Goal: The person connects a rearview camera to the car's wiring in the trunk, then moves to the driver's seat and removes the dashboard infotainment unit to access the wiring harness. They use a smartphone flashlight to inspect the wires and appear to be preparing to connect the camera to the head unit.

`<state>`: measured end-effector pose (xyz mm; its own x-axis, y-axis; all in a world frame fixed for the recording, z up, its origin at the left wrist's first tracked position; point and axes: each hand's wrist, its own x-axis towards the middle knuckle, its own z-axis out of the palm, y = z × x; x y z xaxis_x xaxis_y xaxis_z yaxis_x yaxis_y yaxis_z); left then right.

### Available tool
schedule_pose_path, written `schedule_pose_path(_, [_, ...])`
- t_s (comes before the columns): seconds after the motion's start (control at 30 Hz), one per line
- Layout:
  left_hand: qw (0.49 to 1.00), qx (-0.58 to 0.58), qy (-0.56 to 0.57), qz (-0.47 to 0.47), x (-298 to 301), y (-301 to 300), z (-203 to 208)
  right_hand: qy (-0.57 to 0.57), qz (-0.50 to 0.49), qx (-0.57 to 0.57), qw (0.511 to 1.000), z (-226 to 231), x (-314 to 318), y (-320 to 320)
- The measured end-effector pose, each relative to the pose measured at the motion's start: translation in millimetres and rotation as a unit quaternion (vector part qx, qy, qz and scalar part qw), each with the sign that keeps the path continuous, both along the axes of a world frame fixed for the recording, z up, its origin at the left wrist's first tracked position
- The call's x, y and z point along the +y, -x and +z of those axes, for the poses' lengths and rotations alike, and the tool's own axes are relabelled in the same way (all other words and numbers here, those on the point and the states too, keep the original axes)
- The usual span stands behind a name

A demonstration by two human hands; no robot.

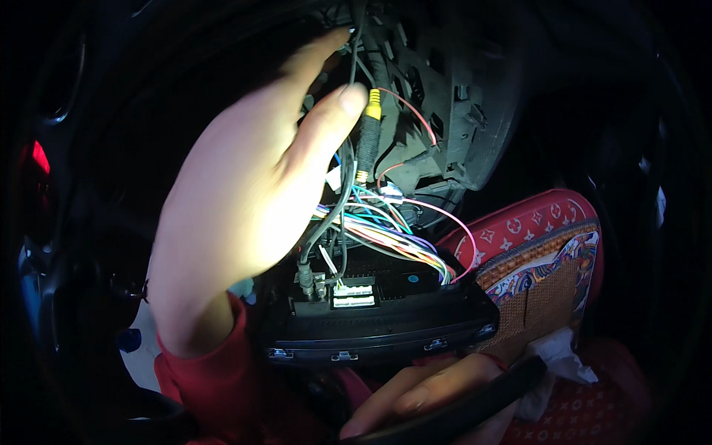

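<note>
My left hand (245, 178), coming from a red sleeve, reaches up into the opened dashboard with its back toward me. Its thumb and forefinger are apart beside a thin black cable (356, 59); its other fingers are hidden. Right of the thumb hangs a black wrapped cable with a yellow plug end (368, 126). Below sits a black car stereo unit (386, 319) with white sockets (354, 297) and a bundle of coloured wires (393, 241). My right hand (445, 393) is curled at its near side, partly behind a dark curved bar (475, 397); what it grips is hidden.
A grey plastic panel (475, 141) with cutouts stands behind the wires. To the right is a red patterned seat (541, 215) with a woven cover (545, 300) and a crumpled white tissue (560, 356). A red light (41, 157) glows at far left. The surroundings are dark.
</note>
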<state>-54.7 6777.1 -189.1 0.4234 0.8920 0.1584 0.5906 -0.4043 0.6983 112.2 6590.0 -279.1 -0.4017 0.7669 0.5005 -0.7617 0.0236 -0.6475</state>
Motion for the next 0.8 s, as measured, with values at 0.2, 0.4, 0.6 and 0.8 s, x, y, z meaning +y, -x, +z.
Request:
schedule_pose_path(0.2, [0.985,0.132,0.057,0.100,13,-10,-7,0.088,0.057,-0.006,0.994,13,3,-6])
schedule_pose_path(0.4, [0.977,0.145,0.100,0.120,19,-4,-16,-0.067,-0.007,0.027,0.997,0,6,7])
schedule_pose_path(0.6, [0.996,0.055,0.030,0.068,27,-3,-22,0.107,0.023,0.140,0.984,3,-3,22])
schedule_pose_path(0.8, [0.975,0.049,0.211,0.052,29,-2,-12,0.118,0.078,0.059,0.988,4,3,7])
